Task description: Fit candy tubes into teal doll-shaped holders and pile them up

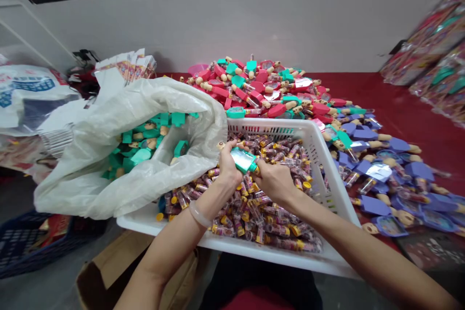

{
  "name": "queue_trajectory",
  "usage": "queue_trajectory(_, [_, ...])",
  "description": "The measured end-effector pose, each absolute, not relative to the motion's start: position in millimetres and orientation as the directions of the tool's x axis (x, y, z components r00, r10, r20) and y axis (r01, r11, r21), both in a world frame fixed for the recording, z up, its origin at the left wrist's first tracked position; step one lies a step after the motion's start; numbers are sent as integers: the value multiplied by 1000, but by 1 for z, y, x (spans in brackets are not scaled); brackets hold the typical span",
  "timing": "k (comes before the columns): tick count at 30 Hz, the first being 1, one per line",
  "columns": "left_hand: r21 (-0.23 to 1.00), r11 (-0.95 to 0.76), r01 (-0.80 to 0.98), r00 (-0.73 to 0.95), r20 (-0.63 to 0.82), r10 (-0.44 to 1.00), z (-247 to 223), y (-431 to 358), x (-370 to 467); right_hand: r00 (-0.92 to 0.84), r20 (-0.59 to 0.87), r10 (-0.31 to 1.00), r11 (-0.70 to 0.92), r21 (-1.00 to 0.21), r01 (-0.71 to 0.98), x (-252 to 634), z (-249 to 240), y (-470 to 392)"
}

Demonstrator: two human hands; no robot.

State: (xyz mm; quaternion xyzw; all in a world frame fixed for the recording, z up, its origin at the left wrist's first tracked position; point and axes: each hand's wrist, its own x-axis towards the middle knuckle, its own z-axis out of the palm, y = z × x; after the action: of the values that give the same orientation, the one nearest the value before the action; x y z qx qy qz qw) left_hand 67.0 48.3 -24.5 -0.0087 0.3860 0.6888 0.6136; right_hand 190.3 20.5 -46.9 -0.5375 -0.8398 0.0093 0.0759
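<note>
My left hand [229,163] is closed around a green plastic toy piece [242,159] with a shiny, mirror-like face and a small beige knob at its far end. At the piece's near end my right hand [274,180] pinches a small part with a yellow end, mostly hidden by the fingers; it looks like one of the capped tubes. Both hands are over a white basket [329,179] filled with small clear tubes [254,210] that have yellow caps. Left of them, an open white plastic sack [145,193] holds more green pieces [143,155].
Behind the basket lies a heap of red and green toys [254,87] on a red tabletop [358,87]. Purple toys [374,206] spread to the right. Printed cards [123,68] stand behind the sack. Below left are a cardboard box [119,261] and a dark blue basket [25,240].
</note>
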Motion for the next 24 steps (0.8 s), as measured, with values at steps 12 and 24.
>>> queue_trajectory(12, [580, 22, -814, -301, -454, 839, -39, 40, 86, -367, -103, 925, 360, -80, 930, 190, -32, 8])
queue_trajectory(24, [681, 53, -731, -334, -423, 842, -39, 48, 77, -410, -153, 899, 242, -608, 756, 194, -52, 27])
